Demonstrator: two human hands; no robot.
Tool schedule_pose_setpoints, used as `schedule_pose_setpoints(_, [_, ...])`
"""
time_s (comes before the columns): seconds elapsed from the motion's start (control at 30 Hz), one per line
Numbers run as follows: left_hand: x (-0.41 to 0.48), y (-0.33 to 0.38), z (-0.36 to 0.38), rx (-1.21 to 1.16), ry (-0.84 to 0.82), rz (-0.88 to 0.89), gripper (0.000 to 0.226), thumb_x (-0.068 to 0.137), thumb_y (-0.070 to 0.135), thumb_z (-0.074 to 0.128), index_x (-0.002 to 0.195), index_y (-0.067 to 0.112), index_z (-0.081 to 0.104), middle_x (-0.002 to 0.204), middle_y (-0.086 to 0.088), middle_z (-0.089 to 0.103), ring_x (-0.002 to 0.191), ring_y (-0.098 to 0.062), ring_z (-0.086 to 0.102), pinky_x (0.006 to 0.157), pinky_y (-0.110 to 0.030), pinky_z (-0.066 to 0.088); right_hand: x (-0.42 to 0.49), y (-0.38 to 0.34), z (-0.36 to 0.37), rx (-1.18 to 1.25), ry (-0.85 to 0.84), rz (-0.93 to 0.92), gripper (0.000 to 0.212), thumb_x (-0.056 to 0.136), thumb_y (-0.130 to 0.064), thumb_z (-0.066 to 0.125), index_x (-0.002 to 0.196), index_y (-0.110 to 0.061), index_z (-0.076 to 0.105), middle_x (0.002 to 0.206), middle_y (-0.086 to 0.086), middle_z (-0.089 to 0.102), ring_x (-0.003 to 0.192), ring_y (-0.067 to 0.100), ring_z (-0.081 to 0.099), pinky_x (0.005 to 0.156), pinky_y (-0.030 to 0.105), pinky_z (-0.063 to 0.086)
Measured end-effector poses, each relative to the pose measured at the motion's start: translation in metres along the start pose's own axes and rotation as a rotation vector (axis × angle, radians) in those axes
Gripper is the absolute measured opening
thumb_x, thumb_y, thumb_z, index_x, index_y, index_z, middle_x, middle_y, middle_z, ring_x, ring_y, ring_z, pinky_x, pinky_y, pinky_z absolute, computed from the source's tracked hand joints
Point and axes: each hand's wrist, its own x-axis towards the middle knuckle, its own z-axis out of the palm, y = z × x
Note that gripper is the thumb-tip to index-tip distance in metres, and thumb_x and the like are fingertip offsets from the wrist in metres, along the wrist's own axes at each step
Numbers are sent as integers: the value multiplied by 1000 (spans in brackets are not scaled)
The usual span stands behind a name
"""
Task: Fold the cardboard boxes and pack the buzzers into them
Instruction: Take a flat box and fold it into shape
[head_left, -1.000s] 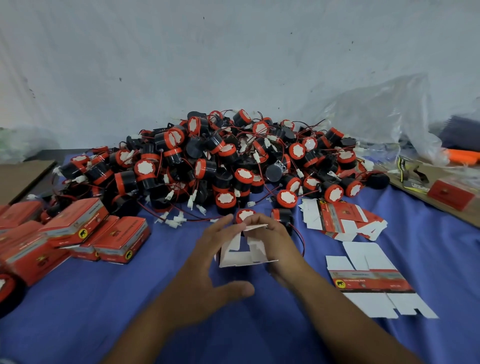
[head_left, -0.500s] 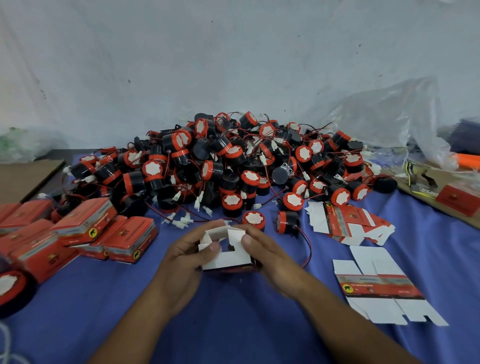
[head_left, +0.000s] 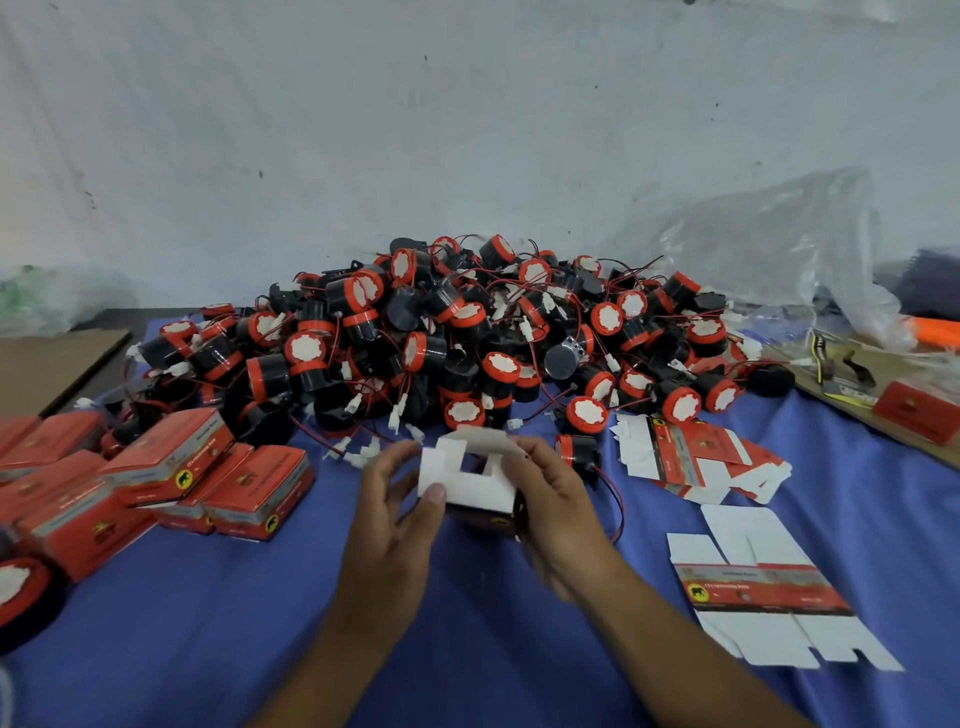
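We hold the small red and white cardboard box (head_left: 467, 480) up over the blue table (head_left: 208, 634), close in front of us, with its white flaps on top so we can tuck them in. Our left hand (head_left: 395, 525) pinches one flap with the thumb. Our right hand (head_left: 558, 512) grips the other side to keep the box steady. Just behind it sits the big pile of black and red round buzzers (head_left: 467, 338), easy to reach. On the left wait the shut red boxes (head_left: 171, 457). The flat unfolded box sheets (head_left: 758, 587) lie on the right for later.
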Motion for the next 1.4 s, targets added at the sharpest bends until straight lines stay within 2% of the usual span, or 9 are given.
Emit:
schedule_pose_setpoints(0.13, [-6,2,8,228,-23,127,57,92,50,49,141,56,19,144,16,46,126,7,48,97,-13,44,-2,4,5,81,-40,-3,25,96,-24,56,116,-9,59,105,15,70,89,23,66,68,33,57])
schedule_pose_setpoints(0.23, [-5,2,8,309,-20,202,72,91,54,45,143,63,-3,158,11,28,140,-6,36,110,-30,39,-4,6,8,-72,-37,-56,35,93,-33,56,117,-9,56,107,21,67,92,28,62,78,46,52])
schedule_pose_setpoints(0.4, [-4,-1,4,419,50,340,44,92,43,48,135,34,40,142,6,42,134,0,37,106,-14,36,-6,6,4,-379,-43,-195,20,98,-38,51,109,-21,55,93,14,65,78,18,60,73,46,53])
schedule_pose_setpoints(0.63, [1,1,-5,536,-28,328,64,79,56,59,127,14,55,141,12,41,129,3,38,97,-1,30,-11,7,3,-540,-115,-192,26,92,-61,50,92,-35,51,75,-7,61,67,7,59,61,21,50])
schedule_pose_setpoints(0.8, [-3,2,-1,648,-76,420,65,79,49,65,135,18,52,147,-4,46,134,-20,46,102,-31,45,-9,2,-1,-458,-141,-111,75,84,-79,47,108,-9,51,97,18,57,82,18,57,77,41,54])
schedule_pose_setpoints(0.9, [-2,2,-1,693,-58,430,70,76,39,74,136,10,54,149,-5,45,134,-20,45,100,-32,46,-7,-2,-4,-478,-146,-72,50,81,-68,62,91,-20,49,73,-2,54,65,11,52,62,24,47])
schedule_pose_setpoints(1.0, [-1,2,-3,714,-63,433,79,71,32,79,139,5,49,149,-3,44,133,-14,41,98,-30,45,-8,-1,-1,-581,-153,-91,26,81,-52,63,101,-40,53,93,-19,64,82,2,59,71,23,49])
schedule_pose_setpoints(1.17, [-3,4,2,645,-42,395,90,67,25,89,142,7,44,150,2,43,134,-8,40,99,-27,44,-17,-1,6,-718,-123,-329,44,94,-24,60,135,-40,54,126,-25,61,119,-1,56,92,14,45])
schedule_pose_setpoints(1.4, [-3,6,-1,560,-52,320,96,69,48,75,150,37,26,141,45,24,127,17,33,96,-17,42,-16,1,3,-816,-89,-325,42,101,-17,54,138,-36,52,106,-30,64,98,-9,61,77,8,44])
